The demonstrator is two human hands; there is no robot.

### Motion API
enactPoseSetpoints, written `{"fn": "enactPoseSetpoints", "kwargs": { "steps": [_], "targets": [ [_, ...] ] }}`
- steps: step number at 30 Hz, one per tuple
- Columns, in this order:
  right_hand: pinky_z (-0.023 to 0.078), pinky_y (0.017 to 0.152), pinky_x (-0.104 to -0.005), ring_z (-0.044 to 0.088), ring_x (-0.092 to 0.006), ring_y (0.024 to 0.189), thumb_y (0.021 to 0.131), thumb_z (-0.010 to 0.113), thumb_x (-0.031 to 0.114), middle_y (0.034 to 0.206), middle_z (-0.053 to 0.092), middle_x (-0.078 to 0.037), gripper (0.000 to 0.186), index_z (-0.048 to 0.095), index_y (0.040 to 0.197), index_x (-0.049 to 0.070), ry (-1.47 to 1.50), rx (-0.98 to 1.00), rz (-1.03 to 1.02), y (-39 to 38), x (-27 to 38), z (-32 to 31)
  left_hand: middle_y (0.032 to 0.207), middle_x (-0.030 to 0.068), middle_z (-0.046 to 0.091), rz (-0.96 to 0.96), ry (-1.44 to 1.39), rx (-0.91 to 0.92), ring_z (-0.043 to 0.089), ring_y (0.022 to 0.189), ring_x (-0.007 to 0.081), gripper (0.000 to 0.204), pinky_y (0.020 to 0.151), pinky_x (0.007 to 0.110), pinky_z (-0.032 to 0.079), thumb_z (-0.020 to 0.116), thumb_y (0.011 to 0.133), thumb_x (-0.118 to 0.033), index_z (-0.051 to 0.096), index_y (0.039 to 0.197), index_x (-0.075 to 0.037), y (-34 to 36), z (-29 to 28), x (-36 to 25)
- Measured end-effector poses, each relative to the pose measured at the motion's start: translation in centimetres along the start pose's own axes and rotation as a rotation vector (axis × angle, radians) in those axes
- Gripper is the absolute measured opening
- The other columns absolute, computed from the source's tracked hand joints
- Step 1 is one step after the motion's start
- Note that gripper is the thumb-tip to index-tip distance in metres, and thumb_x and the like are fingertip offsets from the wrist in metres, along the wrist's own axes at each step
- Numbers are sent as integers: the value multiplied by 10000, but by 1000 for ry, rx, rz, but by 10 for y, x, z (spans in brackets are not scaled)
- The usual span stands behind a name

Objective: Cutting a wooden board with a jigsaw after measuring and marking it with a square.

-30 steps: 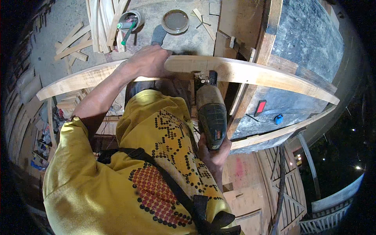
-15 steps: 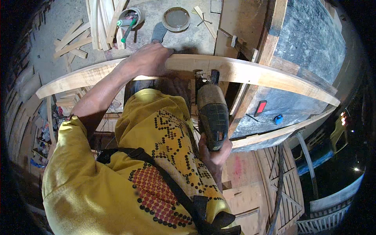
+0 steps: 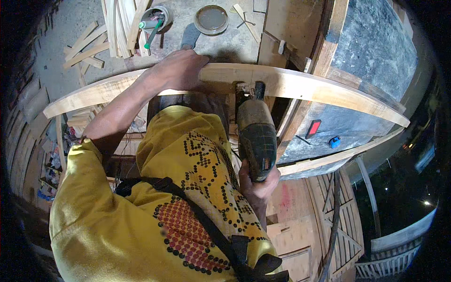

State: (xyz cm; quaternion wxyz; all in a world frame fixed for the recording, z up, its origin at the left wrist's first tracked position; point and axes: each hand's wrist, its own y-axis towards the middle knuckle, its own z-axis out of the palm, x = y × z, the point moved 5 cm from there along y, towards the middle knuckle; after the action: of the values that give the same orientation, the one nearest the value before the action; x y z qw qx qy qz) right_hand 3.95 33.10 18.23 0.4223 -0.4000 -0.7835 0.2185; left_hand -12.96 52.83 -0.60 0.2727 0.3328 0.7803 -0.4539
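A long pale wooden board stretches across in front of me, looking bowed through the lens. My left hand is closed over the board left of its middle, knuckles up, fingers mostly hidden. My right hand grips the rear of a dark green and black jigsaw. The jigsaw's front end meets the board's near edge, to the right of my left hand. Its blade is too small and shadowed to make out.
Beyond the board are a bucket with a green-handled tool, a round bowl and several wood strips. At right lies a blue-grey panel with wooden edging; a blue round object and a red-and-black piece rest on it.
The jigsaw has shifted very slightly to the right, along with my right hand. My left hand stays on the board, and the view has moved a little.
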Motion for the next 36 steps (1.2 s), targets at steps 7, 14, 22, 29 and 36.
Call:
{"fn": "enactPoseSetpoints", "kwargs": {
  "steps": [7, 14, 22, 29, 36],
  "targets": [
    [529, 747, -394, 658, -278, 783, 689, 704, 114, 873, 678, -127, 375, 640, 1050, 37, 38, -11, 23, 2, -1, 1, 850, 256, 672, -21, -4, 14, 651, 888, 436, 197, 779, 500, 524, 584, 785, -95, 658, 943, -3, 2, 5, 5],
    [533, 697, -337, 665, -178, 730, 766, 711, 57, 820, 701, -130, 214, 670, 958, -27, -50, -67, -25, 3, 3, 0, 853, 258, 672, -52, 6, 70, 657, 875, 430, 212, 777, 493, 530, 566, 788, -81, 669, 958, -6, 6, 5, 7],
    [529, 699, -345, 655, -199, 730, 721, 707, 76, 801, 686, -107, 244, 663, 952, 11, 22, -69, -9, 7, 0, 1, 846, 266, 663, -29, 29, 21, 642, 908, 448, 199, 795, 510, 519, 539, 790, -43, 646, 951, 4, 11, 6, 9],
    [531, 691, -325, 667, -175, 721, 761, 696, 30, 809, 700, -117, 183, 679, 938, -13, 7, -26, -33, 10, 8, -1, 864, 276, 661, -87, 11, 69, 641, 919, 458, 191, 800, 518, 517, 527, 812, -59, 635, 955, 8, 14, 7, 13],
    [535, 692, -331, 680, -186, 726, 745, 699, 21, 815, 706, -120, 189, 685, 932, -3, -21, -68, -53, 12, 10, 1, 880, 273, 668, -27, 10, 25, 651, 919, 451, 204, 813, 511, 525, 528, 822, -65, 651, 970, 1, 13, 1, 12]
  ]
}}
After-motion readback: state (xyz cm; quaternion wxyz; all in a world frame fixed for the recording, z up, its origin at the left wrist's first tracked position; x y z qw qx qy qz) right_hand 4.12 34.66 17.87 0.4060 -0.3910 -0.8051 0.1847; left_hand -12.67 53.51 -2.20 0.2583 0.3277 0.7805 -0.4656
